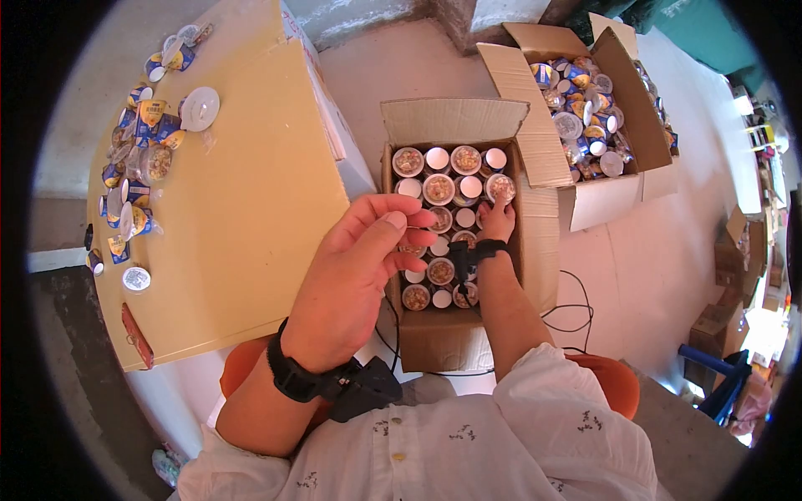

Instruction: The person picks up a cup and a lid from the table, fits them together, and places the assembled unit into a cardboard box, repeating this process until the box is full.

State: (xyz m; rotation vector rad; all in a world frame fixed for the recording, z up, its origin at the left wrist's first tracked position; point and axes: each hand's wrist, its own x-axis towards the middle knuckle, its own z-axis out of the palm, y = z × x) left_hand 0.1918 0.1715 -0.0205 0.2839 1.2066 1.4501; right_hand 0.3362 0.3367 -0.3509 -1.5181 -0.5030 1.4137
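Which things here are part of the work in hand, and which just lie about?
In hand:
- right hand reaching into the near box
- packed cups
- left hand, raised above it

Lying about:
- far box
- loose cups on the yellow board

Floor: pale, smooth concrete (401, 75), worn and stained toward the far side.
Far wall: rough grey masonry (455, 17) at the top centre.
Left: a yellow tabletop (242, 217) with a white side panel.
Right: stacked cardboard boxes (748, 250) and blue furniture legs (718, 376).
Light: bright daylight from the far right (764, 330).
Near: black cable (576, 313) looping on the floor.
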